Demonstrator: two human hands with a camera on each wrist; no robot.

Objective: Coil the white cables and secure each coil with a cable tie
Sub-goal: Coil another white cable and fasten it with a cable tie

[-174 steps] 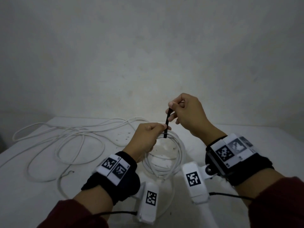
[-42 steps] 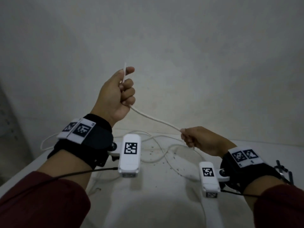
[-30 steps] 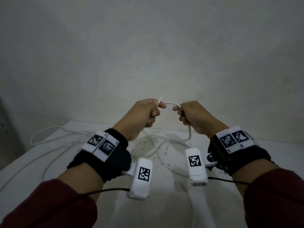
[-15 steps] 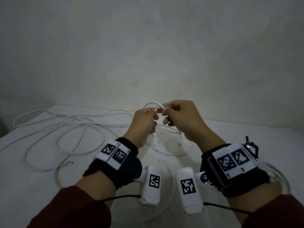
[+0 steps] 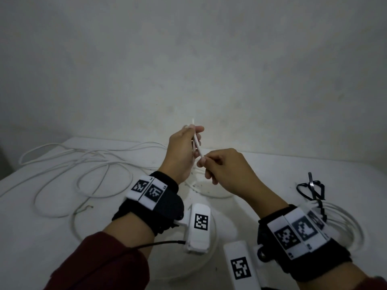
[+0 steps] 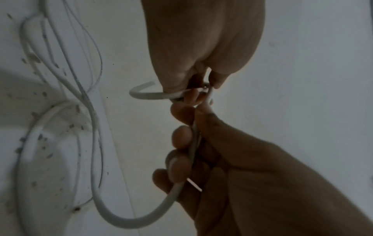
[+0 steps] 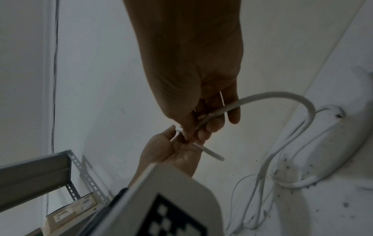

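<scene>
A white cable (image 5: pixel 198 146) runs between both hands above the white table (image 5: pixel 25 237). My left hand (image 5: pixel 188 141) grips it near the end, and the tip pokes up past the thumb. Just below, my right hand (image 5: pixel 204 162) pinches the same cable. In the left wrist view my left hand (image 6: pixel 201 84) holds a small bend of cable (image 6: pixel 141 95), and my right hand (image 6: pixel 181 140) curls along the strand. In the right wrist view the cable (image 7: pixel 282 95) arcs from my right hand (image 7: pixel 201 126) down to the table, and its end sticks out of my left hand (image 7: pixel 177 143).
Loose white cable loops (image 5: pixel 83 170) sprawl over the left half of the table. A coiled cable (image 5: pixel 347 225) lies at the right edge beside black cable ties (image 5: pixel 312 187). A wall stands close behind. A metal shelf frame (image 7: pixel 40 167) is off the left side.
My left hand has risen with the cable end now pointing up. My right hand has dropped slightly below it, still on the cable. The small arch between the hands is gone.
</scene>
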